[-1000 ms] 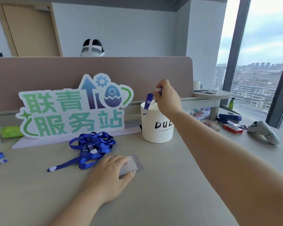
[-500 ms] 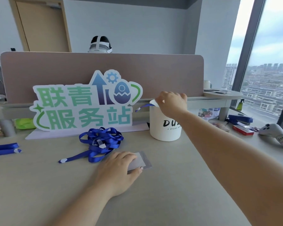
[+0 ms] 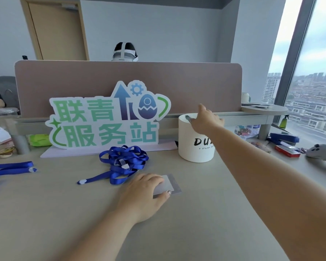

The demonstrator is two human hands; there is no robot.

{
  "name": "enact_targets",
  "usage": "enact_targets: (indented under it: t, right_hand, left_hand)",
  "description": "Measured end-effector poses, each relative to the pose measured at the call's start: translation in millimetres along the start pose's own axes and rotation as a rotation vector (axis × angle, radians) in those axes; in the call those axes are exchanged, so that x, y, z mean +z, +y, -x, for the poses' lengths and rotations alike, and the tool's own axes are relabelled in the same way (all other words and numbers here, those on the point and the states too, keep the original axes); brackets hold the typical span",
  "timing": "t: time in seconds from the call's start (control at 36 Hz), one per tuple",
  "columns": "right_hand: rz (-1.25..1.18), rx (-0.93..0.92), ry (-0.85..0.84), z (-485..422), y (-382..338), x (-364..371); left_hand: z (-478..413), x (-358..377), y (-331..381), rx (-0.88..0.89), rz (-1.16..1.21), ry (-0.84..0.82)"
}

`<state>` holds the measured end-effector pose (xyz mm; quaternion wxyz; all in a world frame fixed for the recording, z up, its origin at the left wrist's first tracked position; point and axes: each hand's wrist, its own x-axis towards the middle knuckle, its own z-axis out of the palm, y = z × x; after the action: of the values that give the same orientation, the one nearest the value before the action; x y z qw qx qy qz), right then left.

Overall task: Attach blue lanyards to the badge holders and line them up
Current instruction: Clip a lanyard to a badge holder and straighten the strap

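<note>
Opened from its earlier pinch, our right hand [image 3: 205, 123] spreads over the white tub [image 3: 191, 149]; our left hand [image 3: 143, 194] presses flat on the badge holder [image 3: 174, 187]

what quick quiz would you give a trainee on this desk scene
1. True or false: the left hand rests on a holder.
2. Fill in: the lanyard pile lies just in front of the green ___.
3. The right hand is over: A the holder, B the tub, C the lanyard pile.

Key: 1 true; 2 sign; 3 B.
</note>
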<state>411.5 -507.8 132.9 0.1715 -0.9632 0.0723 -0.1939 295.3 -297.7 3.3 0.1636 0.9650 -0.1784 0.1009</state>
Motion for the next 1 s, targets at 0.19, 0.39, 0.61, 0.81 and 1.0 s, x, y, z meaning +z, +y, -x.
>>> enact_targets:
  t: [0.19,0.39,0.61,0.81,1.0]
  right_hand:
    - [-0.167,-0.111,0.174,52,-22,-6]
    - [-0.331,-0.343,-0.128,123,-41,51]
    - [-0.454,-0.385,-0.412,161,-63,98]
    - [-0.154,-0.584,-0.263,173,-69,101]
    - [-0.313,-0.384,-0.102,168,-61,98]
  left_hand:
    - [17,-13,7,-0.036,0.013,0.01]
    - [61,-23,-8,-0.164,0.132,0.021]
    - [115,-51,-46,-0.265,0.097,0.038]
    - [128,-58,-77,-0.348,0.132,0.099]
    - [116,-54,-68,-0.271,0.065,0.132]
